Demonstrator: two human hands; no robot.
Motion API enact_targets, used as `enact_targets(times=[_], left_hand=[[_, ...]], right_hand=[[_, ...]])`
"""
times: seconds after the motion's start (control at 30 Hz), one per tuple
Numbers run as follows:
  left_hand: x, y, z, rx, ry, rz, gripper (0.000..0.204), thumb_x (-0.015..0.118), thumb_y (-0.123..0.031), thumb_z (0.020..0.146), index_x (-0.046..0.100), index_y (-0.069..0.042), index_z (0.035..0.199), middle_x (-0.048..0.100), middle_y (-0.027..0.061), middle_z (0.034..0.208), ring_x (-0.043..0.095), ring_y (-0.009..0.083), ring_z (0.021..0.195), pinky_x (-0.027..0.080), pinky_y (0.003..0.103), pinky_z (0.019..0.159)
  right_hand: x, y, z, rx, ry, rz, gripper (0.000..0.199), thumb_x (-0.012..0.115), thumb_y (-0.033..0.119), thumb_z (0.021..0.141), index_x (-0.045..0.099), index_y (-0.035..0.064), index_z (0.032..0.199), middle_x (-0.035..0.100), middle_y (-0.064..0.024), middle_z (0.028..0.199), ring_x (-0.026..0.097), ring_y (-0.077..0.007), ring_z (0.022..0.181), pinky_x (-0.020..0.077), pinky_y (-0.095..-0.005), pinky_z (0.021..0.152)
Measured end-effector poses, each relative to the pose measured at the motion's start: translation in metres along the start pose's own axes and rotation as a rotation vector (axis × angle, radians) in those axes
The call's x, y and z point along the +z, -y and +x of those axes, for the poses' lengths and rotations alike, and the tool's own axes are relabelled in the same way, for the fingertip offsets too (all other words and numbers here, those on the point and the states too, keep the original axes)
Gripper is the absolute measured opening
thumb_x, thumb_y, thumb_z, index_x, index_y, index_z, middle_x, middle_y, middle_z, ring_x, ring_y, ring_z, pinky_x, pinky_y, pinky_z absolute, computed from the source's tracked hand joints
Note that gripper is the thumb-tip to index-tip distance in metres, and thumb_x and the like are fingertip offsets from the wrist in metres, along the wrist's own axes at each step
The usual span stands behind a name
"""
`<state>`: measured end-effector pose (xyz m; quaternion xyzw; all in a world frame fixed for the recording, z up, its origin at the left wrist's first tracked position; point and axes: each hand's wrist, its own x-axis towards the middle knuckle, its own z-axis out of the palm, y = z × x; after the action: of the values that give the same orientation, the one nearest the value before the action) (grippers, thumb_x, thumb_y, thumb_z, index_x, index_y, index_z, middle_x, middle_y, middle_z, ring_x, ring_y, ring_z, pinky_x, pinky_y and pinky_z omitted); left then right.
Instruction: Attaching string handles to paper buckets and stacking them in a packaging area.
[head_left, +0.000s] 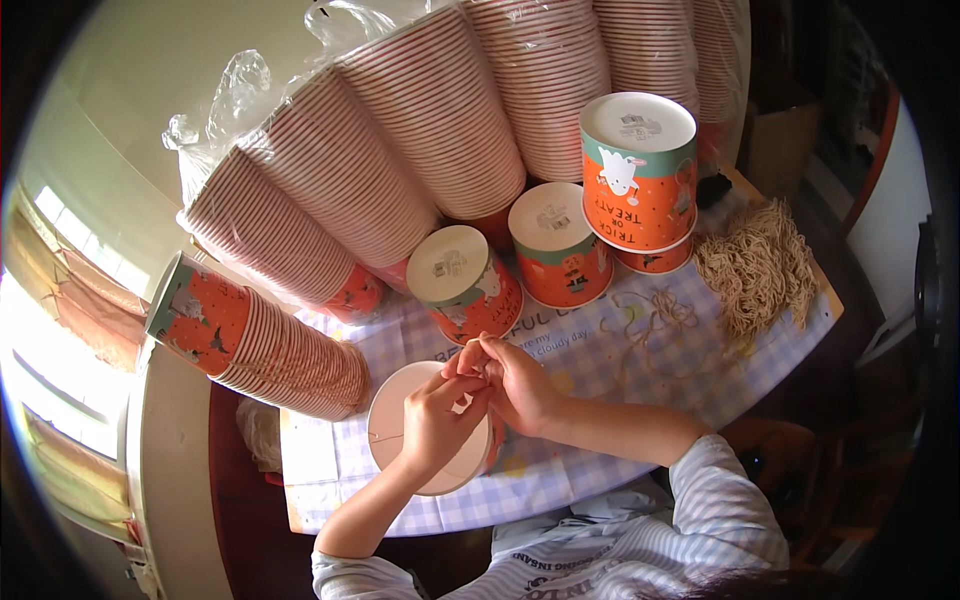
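Note:
My left hand (438, 425) and my right hand (520, 385) meet with their fingers pinched together. Whatever lies between the fingertips is too small to make out. Just below them, a paper bucket (398, 400) stands with its white inside facing up. A thin line, perhaps a string, crosses its inside at the left. Beyond my hands, an orange and green paper bucket (475, 308) sits upside down. Another upturned bucket (565, 275) is right of it. Farther right, a taller upturned bucket (640, 190) rests on top of one more.
Tall nested stacks of paper buckets (430, 110) in clear plastic line the far side. A leaning bucket stack (270, 345) is at the left. Beige string (760, 265) lies bundled at the right, with loose strands (655, 315) on the checked tablecloth (600, 430).

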<state>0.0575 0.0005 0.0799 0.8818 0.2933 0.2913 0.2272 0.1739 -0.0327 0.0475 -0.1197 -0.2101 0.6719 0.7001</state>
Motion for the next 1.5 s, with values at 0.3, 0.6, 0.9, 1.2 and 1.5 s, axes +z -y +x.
enact_targets(times=[0.3,0.6,0.9,1.2,1.5], left_hand=[[-0.018,0.007,-0.006,-0.14,0.166,-0.044,0.008,0.065,-0.007,0.068,0.063,-0.002,0.075,0.06,0.0071,0.071,0.058,0.0148,0.059,0.045,0.026,0.052],[-0.032,-0.007,-0.003,-0.062,0.298,0.076,0.009,0.064,-0.008,0.068,0.063,-0.003,0.075,0.06,0.0069,0.072,0.058,0.0179,0.061,0.047,0.028,0.056],[-0.035,-0.004,-0.002,0.039,0.258,0.117,0.008,0.065,-0.007,0.066,0.063,-0.005,0.074,0.06,0.0056,0.07,0.058,0.0179,0.061,0.048,0.029,0.056],[-0.032,0.0,-0.005,0.059,0.201,0.165,0.006,0.065,-0.007,0.066,0.062,-0.006,0.07,0.059,0.004,0.068,0.057,0.0176,0.06,0.047,0.03,0.054],[-0.037,0.008,-0.009,-0.205,0.322,-0.224,0.01,0.06,-0.012,0.077,0.063,-0.003,0.082,0.061,0.0017,0.075,0.051,0.008,0.061,0.04,0.021,0.052]], right_hand=[[-0.01,0.059,0.008,-0.149,0.213,-1.255,0.027,0.049,0.027,0.086,0.057,0.0019,0.087,0.061,-0.01,0.075,0.059,-0.0191,0.068,0.0449,-0.0313,0.063],[0.003,0.07,-0.004,-0.28,0.564,-1.414,0.023,0.061,0.019,0.078,0.05,0.006,0.094,0.058,-0.0072,0.089,0.059,-0.0217,0.079,0.045,-0.0324,0.064],[0.0,0.06,0.0,0.037,0.59,-1.35,0.018,0.058,0.012,0.08,0.048,0.0028,0.092,0.057,-0.0089,0.081,0.058,-0.0168,0.072,0.0449,-0.0297,0.063],[-0.009,0.05,0.003,-0.198,0.559,-1.408,0.015,0.06,0.014,0.077,0.057,0.001,0.083,0.058,-0.011,0.076,0.058,-0.0231,0.07,0.0455,-0.0324,0.064],[-0.003,0.055,0.002,-0.166,0.533,-1.392,0.014,0.06,0.012,0.074,0.058,0.0011,0.082,0.055,-0.0092,0.069,0.055,-0.02,0.065,0.0441,-0.0307,0.061]])
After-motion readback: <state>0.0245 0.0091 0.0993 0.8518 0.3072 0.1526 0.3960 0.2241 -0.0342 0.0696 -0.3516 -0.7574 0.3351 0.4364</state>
